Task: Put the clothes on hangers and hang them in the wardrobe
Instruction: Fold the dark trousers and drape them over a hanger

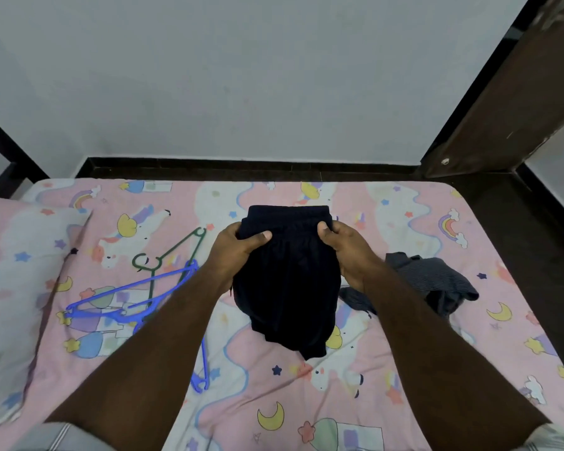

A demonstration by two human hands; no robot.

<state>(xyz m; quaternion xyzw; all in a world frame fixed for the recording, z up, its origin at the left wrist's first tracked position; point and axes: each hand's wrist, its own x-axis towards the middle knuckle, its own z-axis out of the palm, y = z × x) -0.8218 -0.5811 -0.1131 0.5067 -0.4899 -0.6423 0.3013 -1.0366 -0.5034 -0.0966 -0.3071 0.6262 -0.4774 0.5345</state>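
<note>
The person holds a pair of dark shorts (288, 275) up above the bed (388, 402), one hand at each end of the elastic waistband. The left hand (238, 247) pinches the left corner with the thumb lying over the front of the cloth, and the right hand (345, 247) does the same at the right corner, fingers curled behind. Held like this, the waistband stays stretched and the legs hang down, probably so the garment can be laid over a hanger bar. A blue hanger (124, 301) and a green hanger (170, 255) lie crossed on the sheet just left of the left forearm, within easy reach. A grey striped garment (437, 281) lies crumpled to the right, partly behind the right forearm. A pillow (17, 288) fills the left edge. Open sheet remains below the shorts for laying them flat. The wardrobe cannot be identified with certainty; only a dark wooden panel (518, 102) stands at the upper right.
</note>
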